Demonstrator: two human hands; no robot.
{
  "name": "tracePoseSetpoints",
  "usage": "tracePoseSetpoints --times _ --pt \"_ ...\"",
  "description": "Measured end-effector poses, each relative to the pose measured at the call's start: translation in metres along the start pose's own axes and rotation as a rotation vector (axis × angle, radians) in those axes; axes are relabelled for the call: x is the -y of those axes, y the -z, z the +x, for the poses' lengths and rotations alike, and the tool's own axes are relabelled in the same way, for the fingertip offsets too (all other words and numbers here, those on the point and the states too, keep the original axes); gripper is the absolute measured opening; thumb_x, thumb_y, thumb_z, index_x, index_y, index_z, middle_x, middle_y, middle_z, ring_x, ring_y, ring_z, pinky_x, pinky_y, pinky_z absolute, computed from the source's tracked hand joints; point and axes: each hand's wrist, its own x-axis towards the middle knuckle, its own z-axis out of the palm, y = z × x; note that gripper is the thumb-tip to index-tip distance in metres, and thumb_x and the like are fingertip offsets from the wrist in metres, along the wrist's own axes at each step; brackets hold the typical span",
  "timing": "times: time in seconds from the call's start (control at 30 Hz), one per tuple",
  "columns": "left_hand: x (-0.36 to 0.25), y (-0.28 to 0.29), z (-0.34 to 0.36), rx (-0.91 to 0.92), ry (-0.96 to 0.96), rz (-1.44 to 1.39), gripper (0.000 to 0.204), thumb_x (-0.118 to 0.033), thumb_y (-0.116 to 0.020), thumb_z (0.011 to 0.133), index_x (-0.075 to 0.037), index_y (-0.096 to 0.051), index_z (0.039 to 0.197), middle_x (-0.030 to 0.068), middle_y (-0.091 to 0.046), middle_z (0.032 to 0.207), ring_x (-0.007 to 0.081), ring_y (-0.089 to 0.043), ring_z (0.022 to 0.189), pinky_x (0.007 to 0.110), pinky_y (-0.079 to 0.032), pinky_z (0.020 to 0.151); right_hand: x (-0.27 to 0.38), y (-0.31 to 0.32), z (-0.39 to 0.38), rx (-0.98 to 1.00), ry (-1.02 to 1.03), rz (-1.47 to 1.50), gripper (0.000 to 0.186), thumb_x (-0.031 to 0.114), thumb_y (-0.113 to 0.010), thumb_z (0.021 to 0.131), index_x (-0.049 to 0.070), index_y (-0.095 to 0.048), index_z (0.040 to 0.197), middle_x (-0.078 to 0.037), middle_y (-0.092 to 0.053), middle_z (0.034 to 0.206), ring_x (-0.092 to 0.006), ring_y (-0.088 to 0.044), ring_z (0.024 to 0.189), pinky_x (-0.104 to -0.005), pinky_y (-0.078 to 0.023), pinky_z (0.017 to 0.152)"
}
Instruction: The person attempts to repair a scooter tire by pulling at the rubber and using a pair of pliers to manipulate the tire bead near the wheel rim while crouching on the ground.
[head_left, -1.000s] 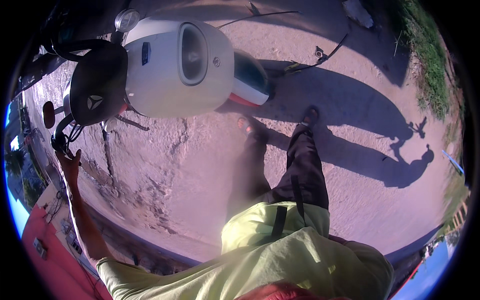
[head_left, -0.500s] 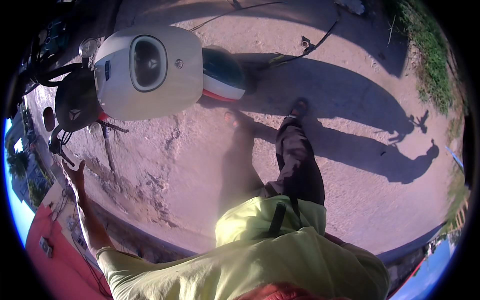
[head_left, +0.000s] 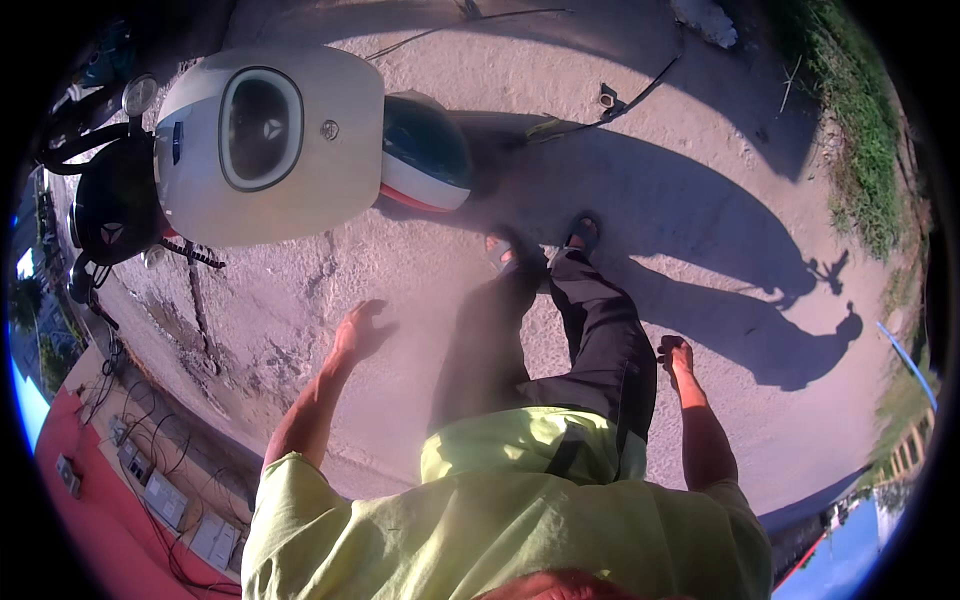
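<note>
Bare and held out low, my left hand (head_left: 358, 330) hangs over the pale ground with its fingers apart and nothing in it. My right hand (head_left: 677, 354) is beside my right leg, fingers curled inward; its palm is hidden. Neither hand touches anything else I can see. Ahead and to the left stands a scooter-like vehicle (head_left: 330, 185) with a pale body and an oval dark window. Its green, white and red fender (head_left: 425, 150) points right. A black handlebar grip (head_left: 103, 312) sticks out at its near left end, well away from my left hand.
A thin dark cable (head_left: 640, 95) lies on the rough ground beyond my feet. Grass (head_left: 855, 140) grows along the right side, with a blue strip (head_left: 908, 365) below it. Utility boxes (head_left: 165, 498) line a red and beige wall at lower left.
My left hand has left the handlebar area and swung right toward my body. My right hand has come into view. The vehicle sits slightly farther left in the picture.
</note>
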Motion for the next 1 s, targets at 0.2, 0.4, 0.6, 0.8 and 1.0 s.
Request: tracePoseSetpoints --times 0.2,0.4,0.6,0.8,1.0 --pt "-0.081 -0.02 0.124 -0.178 -0.304 0.071 0.053 -0.034 -0.078 0.084 -0.005 -0.065 0.127 0.0153 -0.068 0.125 0.034 -0.066 0.113 0.043 -0.054 0.096 0.251 -0.152 0.107 0.114 0.518 -0.133 0.031 0.028 -0.064 0.097 0.001 -0.069 0.109 -0.002 -0.064 0.079 -0.0105 -0.058 0.068 -0.0291 -0.047 0.062" --pt "-0.151 -0.054 0.203 0.056 -0.529 0.04 0.057 -0.031 -0.078 0.086 -0.006 -0.06 0.134 0.016 -0.064 0.132 0.0343 -0.061 0.123 0.045 -0.048 0.107 0.341 -0.355 0.179 0.638 0.818 0.021 0.036 0.028 -0.066 0.096 0.0 -0.069 0.12 -0.005 -0.07 0.091 -0.0106 -0.061 0.076 -0.0293 -0.051 0.072" --pt "-0.193 -0.173 0.284 0.044 -0.575 0.033 0.057 -0.027 -0.078 0.081 -0.006 -0.061 0.131 0.0175 -0.065 0.125 0.0353 -0.063 0.117 0.044 -0.049 0.102 0.355 -0.426 0.21 0.674 1.056 -0.213 0.04 0.031 -0.069 0.096 0.0 -0.067 0.122 -0.008 -0.072 0.099 -0.0142 -0.066 0.085 -0.0328 -0.053 0.078" --pt "-0.206 -0.165 0.309 0.185 -0.489 0.143 0.056 -0.026 -0.08 0.08 -0.006 -0.061 0.129 0.0171 -0.066 0.122 0.035 -0.064 0.113 0.045 -0.05 0.097 0.379 -0.452 0.231 0.522 1.23 -0.306 0.042 0.038 -0.069 0.094 0.004 -0.069 0.119 -0.017 -0.073 0.109 -0.0331 -0.071 0.101 -0.0421 -0.054 0.089" --pt "-0.235 -0.129 0.279 -0.367 -0.467 0.228 0.056 -0.022 -0.084 0.08 -0.007 -0.062 0.13 0.0162 -0.067 0.123 0.0364 -0.066 0.108 0.045 -0.053 0.092 0.396 -0.481 0.238 0.638 1.445 -0.378 0.042 0.045 -0.06 0.095 0.008 -0.074 0.108 -0.021 -0.072 0.111 -0.0375 -0.069 0.107 -0.046 -0.053 0.092"
